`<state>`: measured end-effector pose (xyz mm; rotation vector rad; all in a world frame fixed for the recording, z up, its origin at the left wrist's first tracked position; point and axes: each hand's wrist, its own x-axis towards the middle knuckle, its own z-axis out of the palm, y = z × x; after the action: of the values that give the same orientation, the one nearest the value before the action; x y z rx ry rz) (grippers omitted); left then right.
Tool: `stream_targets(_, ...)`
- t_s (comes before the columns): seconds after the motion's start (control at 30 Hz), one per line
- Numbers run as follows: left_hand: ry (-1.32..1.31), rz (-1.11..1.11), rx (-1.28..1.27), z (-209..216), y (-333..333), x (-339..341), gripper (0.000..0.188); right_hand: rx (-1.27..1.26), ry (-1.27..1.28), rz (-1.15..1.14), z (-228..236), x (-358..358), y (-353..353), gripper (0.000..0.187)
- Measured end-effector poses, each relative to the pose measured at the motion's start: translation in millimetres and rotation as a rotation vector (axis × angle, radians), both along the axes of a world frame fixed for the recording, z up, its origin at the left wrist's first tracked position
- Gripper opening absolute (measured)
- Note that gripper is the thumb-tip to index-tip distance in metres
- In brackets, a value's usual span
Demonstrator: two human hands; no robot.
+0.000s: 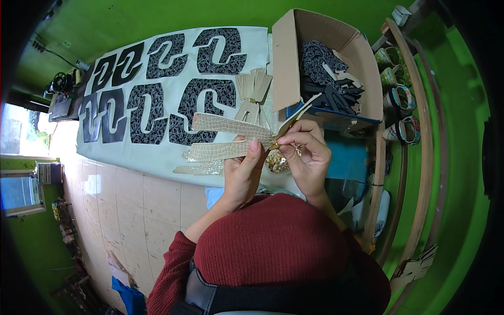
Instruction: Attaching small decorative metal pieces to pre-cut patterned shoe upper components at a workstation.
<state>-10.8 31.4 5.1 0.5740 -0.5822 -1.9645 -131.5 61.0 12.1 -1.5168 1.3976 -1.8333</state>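
In front of my chest, both hands hold a cream, crocodile-textured shoe upper (231,126) with long strap ends spreading left and up to the right. My left hand (242,181) grips it from below, thumb pressed on top. At its gathered middle sits a small gold ornament (274,145), pinched by the fingertips of my right hand (310,157). Just below lies a heap of gold ornaments (276,161), partly hidden by the hands. Similar cream pieces (254,86) rest beyond on the table, one with gold at its middle. More cream straps (197,169) lie beside my left hand.
Several black patterned S-shaped pieces (145,113) lie in rows on the white table cover (157,152). A cardboard box (287,68) with dark cut pieces stands at the right. Further right, a wooden rack (420,105) holds several sandals (407,130).
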Motion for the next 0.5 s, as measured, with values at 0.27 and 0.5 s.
stream_targets(0.27, -0.067, 0.053, -0.071, -7.7, 3.9, 1.1, 0.025, 0.022, -0.073, 0.043, -2.6, 1.7, 2.9, 0.012)
stream_targets(0.5, -0.060, 0.068, -0.149, -11.5, 5.0, 2.8, 0.038, -0.007, -0.245, 0.008, -6.8, 16.5, 4.5, 0.012)
